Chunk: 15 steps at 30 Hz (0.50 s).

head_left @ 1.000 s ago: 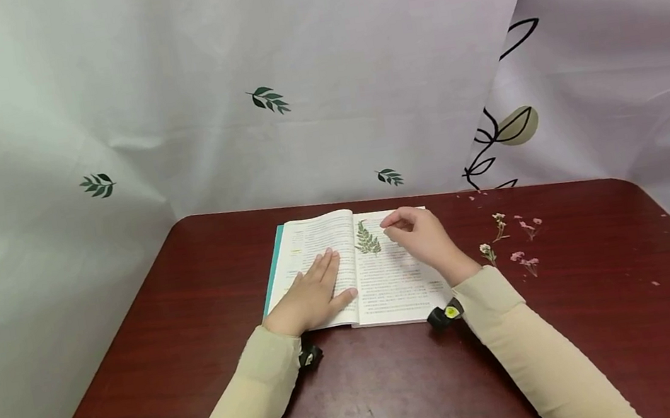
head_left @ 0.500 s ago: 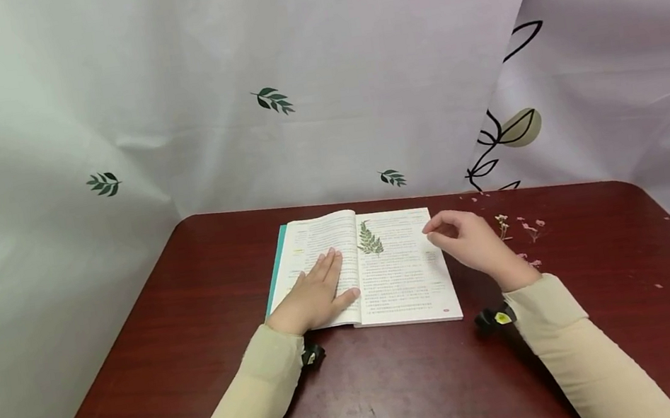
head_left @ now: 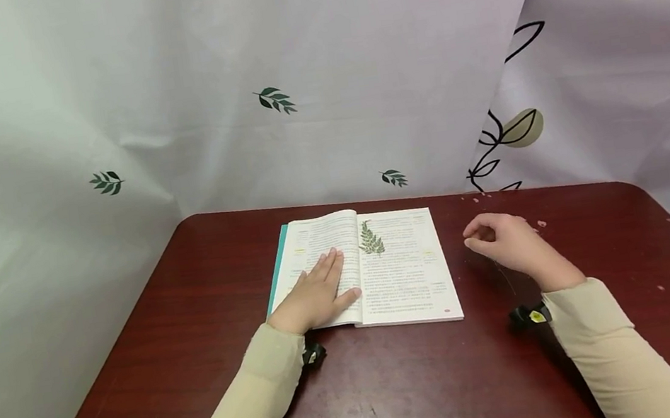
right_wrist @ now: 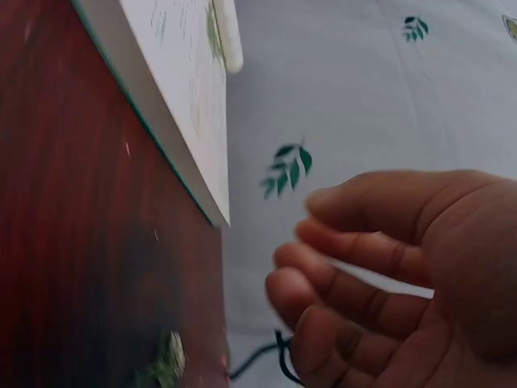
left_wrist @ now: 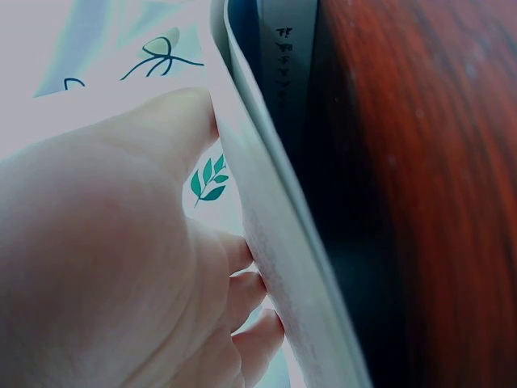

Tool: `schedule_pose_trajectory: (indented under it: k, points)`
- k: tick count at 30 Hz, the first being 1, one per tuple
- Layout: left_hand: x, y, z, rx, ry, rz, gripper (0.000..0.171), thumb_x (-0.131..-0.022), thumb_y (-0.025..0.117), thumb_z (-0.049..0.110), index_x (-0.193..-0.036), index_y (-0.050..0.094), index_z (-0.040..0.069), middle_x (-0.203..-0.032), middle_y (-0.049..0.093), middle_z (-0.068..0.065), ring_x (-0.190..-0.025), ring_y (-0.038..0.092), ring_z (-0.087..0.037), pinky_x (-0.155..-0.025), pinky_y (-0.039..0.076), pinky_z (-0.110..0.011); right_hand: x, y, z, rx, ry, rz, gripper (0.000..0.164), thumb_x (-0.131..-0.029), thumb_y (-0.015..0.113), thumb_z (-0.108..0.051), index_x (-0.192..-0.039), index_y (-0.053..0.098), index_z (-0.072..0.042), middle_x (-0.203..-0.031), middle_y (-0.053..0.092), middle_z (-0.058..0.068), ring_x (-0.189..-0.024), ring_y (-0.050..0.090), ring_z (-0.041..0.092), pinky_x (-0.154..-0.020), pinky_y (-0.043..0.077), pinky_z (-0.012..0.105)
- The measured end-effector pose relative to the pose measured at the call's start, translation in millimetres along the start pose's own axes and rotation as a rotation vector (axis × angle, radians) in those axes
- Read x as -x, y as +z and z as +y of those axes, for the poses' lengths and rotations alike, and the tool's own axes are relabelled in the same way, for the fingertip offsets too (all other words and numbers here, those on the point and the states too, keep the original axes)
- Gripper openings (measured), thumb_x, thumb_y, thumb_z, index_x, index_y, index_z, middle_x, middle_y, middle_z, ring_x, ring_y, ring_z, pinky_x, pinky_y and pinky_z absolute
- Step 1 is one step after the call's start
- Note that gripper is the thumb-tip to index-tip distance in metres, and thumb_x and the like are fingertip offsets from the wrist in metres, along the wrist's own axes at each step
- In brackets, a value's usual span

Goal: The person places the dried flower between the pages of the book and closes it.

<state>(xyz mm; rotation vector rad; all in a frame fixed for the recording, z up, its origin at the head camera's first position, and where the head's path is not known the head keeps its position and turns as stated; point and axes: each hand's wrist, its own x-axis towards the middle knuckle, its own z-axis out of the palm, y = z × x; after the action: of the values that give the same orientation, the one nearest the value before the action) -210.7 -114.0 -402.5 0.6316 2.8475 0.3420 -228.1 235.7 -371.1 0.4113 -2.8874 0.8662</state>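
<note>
Fern (head_left: 371,240) on book (head_left: 407,288), beside left hand (head_left: 313,295).

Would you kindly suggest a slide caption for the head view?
Left grip flat on an open book, fern-like sprig on its right page, right grip above the dark red table.

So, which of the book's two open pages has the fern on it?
The right page: the fern lies there, while the left page has the left hand resting on it instead.
</note>
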Motion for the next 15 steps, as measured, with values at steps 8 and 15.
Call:
schedule_pose_trajectory:
  k: [8, 15]
  points:
    - [-0.1, -0.3, -0.2, 0.025, -0.003, 0.0, 0.08, -0.095, 0.037, 0.058, -0.151, 0.012, 0.007, -0.157, 0.007, -0.008, -0.143, 0.008, -0.024, -0.109, 0.016, -0.055, 3.9, -12.0, 12.2, 0.082, 0.063, -0.054, 0.01, -0.08, 0.07, -0.014, -0.083, 0.066, -0.004, -0.073, 0.064, 0.003, -0.077, 0.06, 0.029, -0.086, 0.021, 0.071]
    - [1.3, -2.6, 1.2, 0.019, -0.002, -0.001, 0.08, -0.095, 0.037, 0.058, -0.151, 0.012, 0.006, -0.157, 0.006, -0.008, -0.143, 0.008, -0.024, -0.11, 0.016, -0.054, 4.8, -11.7, 15.0, 0.121, 0.126, -0.119, 0.015, -0.081, 0.069, -0.017, -0.071, 0.065, -0.005, -0.061, 0.059, -0.001, -0.063, 0.054, 0.023, -0.094, 0.009, 0.075]
